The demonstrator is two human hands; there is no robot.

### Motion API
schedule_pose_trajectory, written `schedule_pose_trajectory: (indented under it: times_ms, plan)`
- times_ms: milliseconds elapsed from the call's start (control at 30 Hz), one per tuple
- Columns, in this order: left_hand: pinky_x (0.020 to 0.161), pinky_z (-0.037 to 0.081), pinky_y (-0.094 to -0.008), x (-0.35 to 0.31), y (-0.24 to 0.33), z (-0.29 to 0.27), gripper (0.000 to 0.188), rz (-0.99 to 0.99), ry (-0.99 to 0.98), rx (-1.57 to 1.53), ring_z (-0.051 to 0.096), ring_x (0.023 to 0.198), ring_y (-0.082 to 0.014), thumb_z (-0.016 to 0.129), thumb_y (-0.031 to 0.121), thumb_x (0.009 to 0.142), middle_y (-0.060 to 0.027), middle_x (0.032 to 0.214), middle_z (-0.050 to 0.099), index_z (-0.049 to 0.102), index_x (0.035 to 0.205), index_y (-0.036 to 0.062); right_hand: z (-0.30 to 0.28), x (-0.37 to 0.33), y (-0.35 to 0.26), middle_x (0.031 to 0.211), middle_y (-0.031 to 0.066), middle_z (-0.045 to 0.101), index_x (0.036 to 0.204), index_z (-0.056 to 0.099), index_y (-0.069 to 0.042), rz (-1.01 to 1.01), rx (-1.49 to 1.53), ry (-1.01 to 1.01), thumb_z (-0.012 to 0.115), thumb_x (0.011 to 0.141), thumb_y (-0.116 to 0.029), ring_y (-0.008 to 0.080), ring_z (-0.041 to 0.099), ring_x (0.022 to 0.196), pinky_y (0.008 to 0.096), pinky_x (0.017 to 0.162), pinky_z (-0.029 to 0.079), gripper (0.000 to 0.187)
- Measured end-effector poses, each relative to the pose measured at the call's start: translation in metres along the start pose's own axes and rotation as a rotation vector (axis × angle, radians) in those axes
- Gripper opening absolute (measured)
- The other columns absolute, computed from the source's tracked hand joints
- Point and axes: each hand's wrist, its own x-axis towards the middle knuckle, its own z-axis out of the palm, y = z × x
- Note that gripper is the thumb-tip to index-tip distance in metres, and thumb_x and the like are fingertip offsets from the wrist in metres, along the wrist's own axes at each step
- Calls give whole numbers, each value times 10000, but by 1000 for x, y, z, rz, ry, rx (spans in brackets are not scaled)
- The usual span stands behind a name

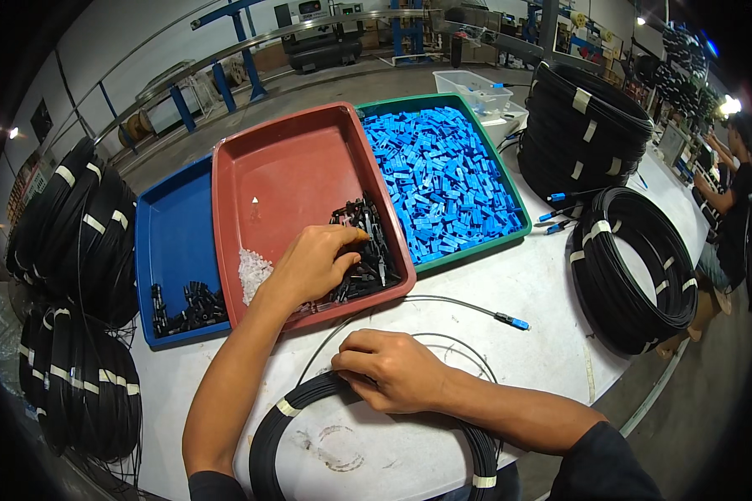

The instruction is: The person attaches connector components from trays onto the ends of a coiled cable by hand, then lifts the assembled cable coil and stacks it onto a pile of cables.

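My left hand [313, 263] reaches into the red tray [288, 171], over a pile of black connector parts [376, 242]. Its thumb and forefinger are apart, with nothing visible between them; the other fingertips are partly hidden. My right hand [384, 367] is curled over the top of a coil of black cable [267, 434] bound with pale tape, close to me on the table. From this coil a loose cable end arcs out to the right, tipped with a blue connector [520, 324]. Small clear plastic pieces [253, 271] lie heaped beside my left wrist in the red tray.
A blue tray [175, 225] with black parts stands left; a green tray [522, 213] full of blue connector housings [443, 175] stands right. Cable coils [75, 234] are stacked at left, others [585, 125] at right. Clear bins [476, 88] sit behind. A person [731, 192] works far right.
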Motion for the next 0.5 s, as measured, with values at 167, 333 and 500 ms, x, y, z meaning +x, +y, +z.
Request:
schedule_pose_trajectory:
  times_ms: [167,333,500]
  plan:
    - [773,568,-390,3,32,-15,255,-142,-153,40,727,880,-328,768,88,805,-198,999,741,741,1044,6,1,-2,4,868,134,604,927,657,-12,-3,19,53,693,789,-42,335,644,798,430,707,548,145]
    - [767,563,-432,-7,35,-11,180,-143,-170,153,718,843,-330,761,101,796,-158,926,742,760,963,34,-2,-1,2,921,126,664,985,705,-6,10,0,10,718,822,-20,308,672,806,391,706,566,164]
    - [756,561,-424,-9,16,-1,171,0,-103,215,713,815,-328,761,89,794,-165,909,735,761,953,26,-4,-1,-1,920,126,667,989,708,-11,19,-9,-1,720,818,-17,309,672,805,390,707,566,171]
